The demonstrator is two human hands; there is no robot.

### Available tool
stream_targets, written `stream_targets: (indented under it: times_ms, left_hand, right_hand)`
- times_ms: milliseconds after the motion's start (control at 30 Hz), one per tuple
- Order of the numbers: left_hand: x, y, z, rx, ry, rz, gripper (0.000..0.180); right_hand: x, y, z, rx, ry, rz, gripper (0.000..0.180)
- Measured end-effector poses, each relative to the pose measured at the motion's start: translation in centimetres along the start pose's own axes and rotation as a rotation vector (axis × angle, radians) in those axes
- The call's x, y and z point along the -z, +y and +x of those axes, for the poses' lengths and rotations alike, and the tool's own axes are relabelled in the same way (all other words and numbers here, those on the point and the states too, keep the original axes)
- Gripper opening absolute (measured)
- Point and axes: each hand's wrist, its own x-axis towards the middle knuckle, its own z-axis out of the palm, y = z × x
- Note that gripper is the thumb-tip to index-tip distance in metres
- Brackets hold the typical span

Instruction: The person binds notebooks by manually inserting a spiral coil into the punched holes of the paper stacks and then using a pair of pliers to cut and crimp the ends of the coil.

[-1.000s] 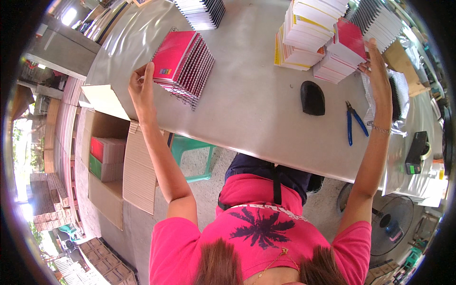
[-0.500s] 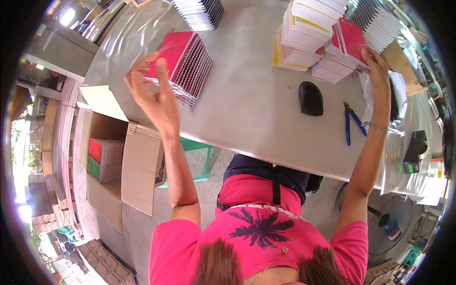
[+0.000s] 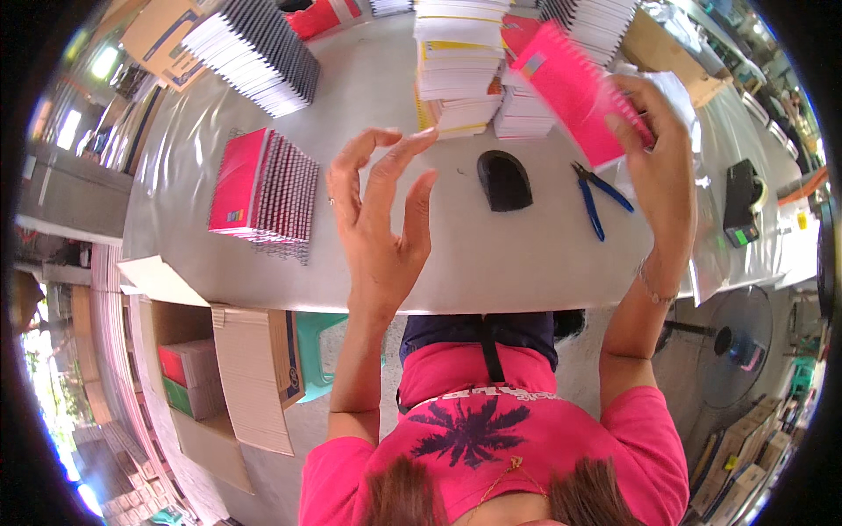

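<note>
My right hand (image 3: 653,145) grips a red spiral notebook (image 3: 566,92), slightly blurred, tilted above the table. Thumb and fingers close on its spiral edge. My left hand (image 3: 381,210) is raised over the middle of the table, fingers spread, holding nothing. On its left stands a stack of red spiral notebooks (image 3: 241,180), coils facing right. Between my hands lies a black rounded object (image 3: 504,181) whose kind I cannot tell. Blue-handled pliers (image 3: 596,200) rest below the held notebook. Behind it are stacked white page blocks (image 3: 460,83), some with yellow edges.
Black-coiled notebooks (image 3: 254,57) stand at the far left, with more (image 3: 596,26) at the far right. A black tape dispenser (image 3: 744,203) sits on the right. Below the table's left edge, an open carton (image 3: 254,377) holds red and green books. A fan (image 3: 724,342) stands right.
My right hand has lifted a red notebook off the right-hand pile. My left hand has moved right, away from the red notebook stack. The view has shifted.
</note>
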Motion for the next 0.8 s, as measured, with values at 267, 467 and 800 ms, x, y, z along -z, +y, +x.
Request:
stream_targets:
  times_ms: [267,467,800]
  left_hand:
    - [0.5,2.0,-0.5,-0.032,-0.612,0.243,0.036]
    - [2.5,-0.7,-2.1,0.078,-0.686,0.300,0.022]
    - [0.8,-0.8,-5.4,0.122,-0.674,0.405,0.028]
  right_hand:
    - [-3.6,0.2,-3.9,0.031,-0.622,0.416,0.022]
    - [-1.6,20.5,4.5,-0.046,0.178,-0.412,0.023]
    - [-1.4,28.8,6.3,-0.123,-0.013,-0.632,0.024]
